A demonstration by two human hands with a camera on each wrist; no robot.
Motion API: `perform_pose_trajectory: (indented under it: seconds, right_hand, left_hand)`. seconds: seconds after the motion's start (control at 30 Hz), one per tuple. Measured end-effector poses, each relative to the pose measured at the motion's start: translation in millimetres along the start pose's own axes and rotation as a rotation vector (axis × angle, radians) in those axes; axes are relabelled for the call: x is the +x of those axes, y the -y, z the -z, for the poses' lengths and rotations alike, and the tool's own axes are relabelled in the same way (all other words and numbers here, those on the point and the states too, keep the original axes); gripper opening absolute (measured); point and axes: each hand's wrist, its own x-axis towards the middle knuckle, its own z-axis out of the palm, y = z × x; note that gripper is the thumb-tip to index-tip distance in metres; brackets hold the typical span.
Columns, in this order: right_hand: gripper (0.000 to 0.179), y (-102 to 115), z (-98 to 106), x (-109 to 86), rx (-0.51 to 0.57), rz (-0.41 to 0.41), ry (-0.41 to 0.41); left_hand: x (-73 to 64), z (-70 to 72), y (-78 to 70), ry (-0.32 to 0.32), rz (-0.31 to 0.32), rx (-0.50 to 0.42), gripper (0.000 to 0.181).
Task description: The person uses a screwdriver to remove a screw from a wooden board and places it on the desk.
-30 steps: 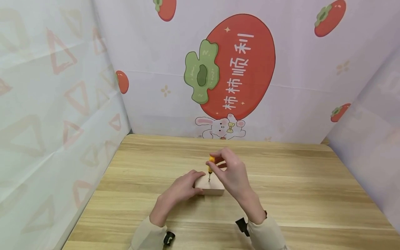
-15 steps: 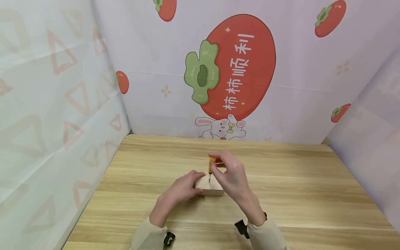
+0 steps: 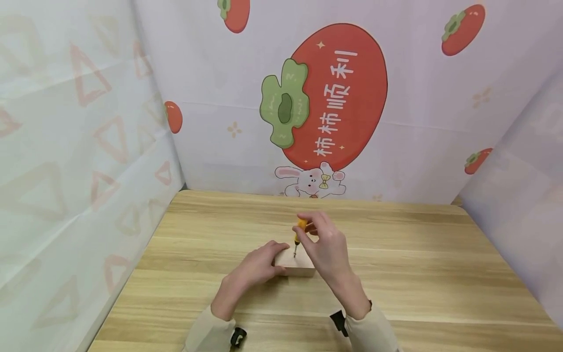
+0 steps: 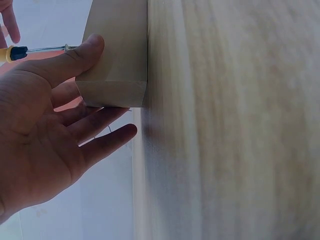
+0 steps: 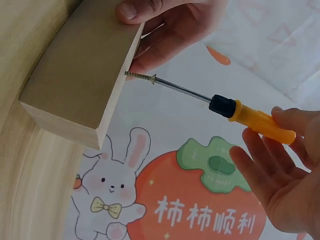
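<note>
A pale wooden block lies on the wooden table in front of me. My left hand grips its left end, the thumb on the near side and fingers on the far side. Out of the block's top stands a brass-coloured screw, most of its thread showing. At its head is the tip of a screwdriver with a yellow handle, black collar and thin steel shaft. My right hand pinches the handle's upper end between thumb and fingers; the other fingers spread loosely beside it. The screwdriver leans slightly right at the top.
The table runs out on both sides of the hands. Behind it hangs a white printed cloth with a persimmon and a rabbit; more cloth walls off the left side. Black straps sit at both wrists.
My right fingers have shifted on the handle, curling in and then loosening again. The screwdriver's top now leans a little further right. The left hand and block stay put.
</note>
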Motion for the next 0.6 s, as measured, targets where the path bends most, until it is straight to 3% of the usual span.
perform_pose_trajectory:
  seconds: [0.2,0.37,0.5,0.6]
  right_hand:
    - [0.03,2,4,1.5,0.151,-0.029,0.039]
    - [0.029,-5,6,4.0,0.27,-0.005,0.139]
    - [0.03,-11,5,6.2,0.318,0.026,0.209]
    - [0.03,-11,3,5.1,0.321,0.035,0.204]
  left_hand:
    - [0.6,-0.3,2.0,0.002,0.001,0.009,0.058]
    - [0.5,-0.4,2.2,0.004,-0.002,0.007,0.058]
    - [-0.1,-0.1,1.5,0.004,-0.006,0.012,0.058]
    - [-1.0,0.3,0.2,0.001,-0.011,0.015,0.057]
